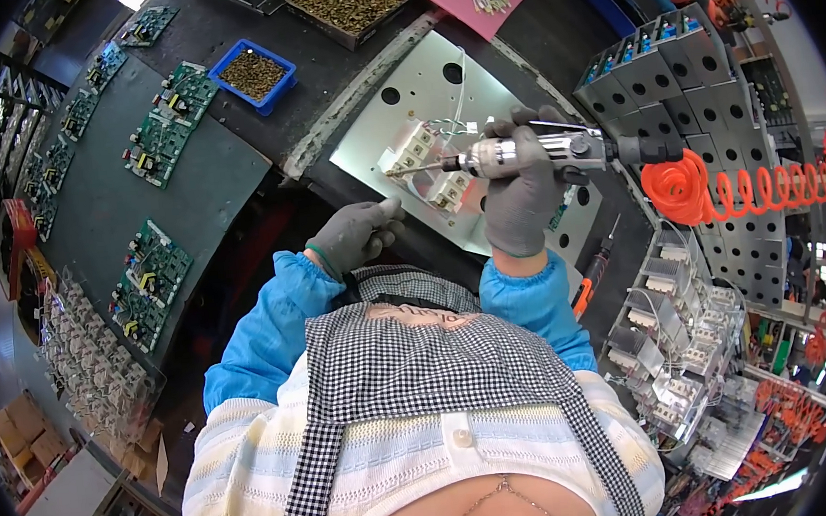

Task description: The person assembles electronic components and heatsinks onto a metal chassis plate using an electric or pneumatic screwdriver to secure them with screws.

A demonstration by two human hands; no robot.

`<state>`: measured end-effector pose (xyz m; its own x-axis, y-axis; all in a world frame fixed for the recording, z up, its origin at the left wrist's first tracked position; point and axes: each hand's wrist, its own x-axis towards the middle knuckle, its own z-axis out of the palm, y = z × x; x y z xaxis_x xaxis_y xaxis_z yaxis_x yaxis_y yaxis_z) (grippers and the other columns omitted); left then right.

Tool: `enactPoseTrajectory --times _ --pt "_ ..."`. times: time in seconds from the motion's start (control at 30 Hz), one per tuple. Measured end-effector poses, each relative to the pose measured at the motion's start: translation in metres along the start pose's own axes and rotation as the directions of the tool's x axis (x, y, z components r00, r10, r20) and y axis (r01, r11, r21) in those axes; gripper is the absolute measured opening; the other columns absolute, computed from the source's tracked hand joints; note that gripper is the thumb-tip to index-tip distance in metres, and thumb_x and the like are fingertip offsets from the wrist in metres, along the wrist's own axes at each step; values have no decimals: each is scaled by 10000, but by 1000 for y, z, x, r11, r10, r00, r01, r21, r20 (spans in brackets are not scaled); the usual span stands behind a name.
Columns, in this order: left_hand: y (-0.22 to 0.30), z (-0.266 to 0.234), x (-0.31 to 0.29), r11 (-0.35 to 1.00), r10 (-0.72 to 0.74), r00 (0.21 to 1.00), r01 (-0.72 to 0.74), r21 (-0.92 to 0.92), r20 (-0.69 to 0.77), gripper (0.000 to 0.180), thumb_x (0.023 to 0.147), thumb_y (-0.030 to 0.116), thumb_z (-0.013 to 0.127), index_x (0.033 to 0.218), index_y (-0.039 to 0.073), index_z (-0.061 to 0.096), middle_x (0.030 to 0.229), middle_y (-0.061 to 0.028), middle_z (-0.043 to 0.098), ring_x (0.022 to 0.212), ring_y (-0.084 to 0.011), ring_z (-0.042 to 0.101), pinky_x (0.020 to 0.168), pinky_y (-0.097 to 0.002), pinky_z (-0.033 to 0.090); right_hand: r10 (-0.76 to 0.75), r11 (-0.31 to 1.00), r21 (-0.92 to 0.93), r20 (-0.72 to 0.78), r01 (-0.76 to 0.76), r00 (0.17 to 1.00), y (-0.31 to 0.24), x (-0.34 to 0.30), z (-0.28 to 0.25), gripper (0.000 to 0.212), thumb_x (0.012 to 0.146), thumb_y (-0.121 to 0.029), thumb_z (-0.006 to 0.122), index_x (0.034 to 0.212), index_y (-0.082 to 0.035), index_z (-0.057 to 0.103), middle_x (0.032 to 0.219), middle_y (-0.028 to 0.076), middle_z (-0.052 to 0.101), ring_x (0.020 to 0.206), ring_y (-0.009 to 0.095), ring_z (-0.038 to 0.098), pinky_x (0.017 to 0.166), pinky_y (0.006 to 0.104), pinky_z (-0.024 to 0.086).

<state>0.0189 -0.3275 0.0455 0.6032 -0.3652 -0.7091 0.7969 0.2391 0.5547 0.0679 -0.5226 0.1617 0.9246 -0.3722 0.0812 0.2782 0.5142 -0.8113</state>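
Note:
My gloved right hand (519, 211) is wrapped round a silver pneumatic screwdriver (576, 151) held level. Its bit points left and its tip lies over a white terminal block assembly (413, 147) on a bent metal panel (496, 84). Whether the tip touches a screw is too small to tell. White wires (460, 106) rise from the block. Just off the panel's near left edge is my gloved left hand (357, 235), its fingers curled and pinched together. What they hold, if anything, does not show.
Small brass-coloured fasteners fill a blue tray (285, 88) and a larger box (345, 40). Green circuit boards (151, 276) lie at left. An orange coiled hose (682, 190) runs right from the screwdriver. Stacked metal housings (672, 68) and another screwdriver (596, 267) are at right.

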Motion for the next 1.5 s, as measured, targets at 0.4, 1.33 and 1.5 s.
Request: enactPoseTrajectory --times 0.4,1.33,1.5 --pt "3 -24 13 974 223 966 -226 -7 -134 253 994 263 690 1117 44 661 887 18 618 678 -50 509 607 -201 433 43 985 -169 375 23 926 34 -18 27 488 873 20 717 1323 -9 531 1202 133 659 1013 196 692 862 330 593" --pt "10 -117 48 714 327 900 -435 -549 -287 418 961 -39 488 1375 -92 520 1321 -229 590 1146 -325 640 937 -372 590 -256 908 -274 239 318 937 -103 13 4 578 841 -43 619 1399 29 485 1219 182 661 835 199 705 650 333 613" --pt "122 -127 92 576 408 806 -592 -564 -430 332 1070 98 461 1356 -55 532 1233 -205 679 1042 -287 709 805 -335 627 -100 739 -674 -88 15 991 -173 33 -122 533 863 -127 708 1351 -8 529 995 113 659 611 167 620 449 296 472"
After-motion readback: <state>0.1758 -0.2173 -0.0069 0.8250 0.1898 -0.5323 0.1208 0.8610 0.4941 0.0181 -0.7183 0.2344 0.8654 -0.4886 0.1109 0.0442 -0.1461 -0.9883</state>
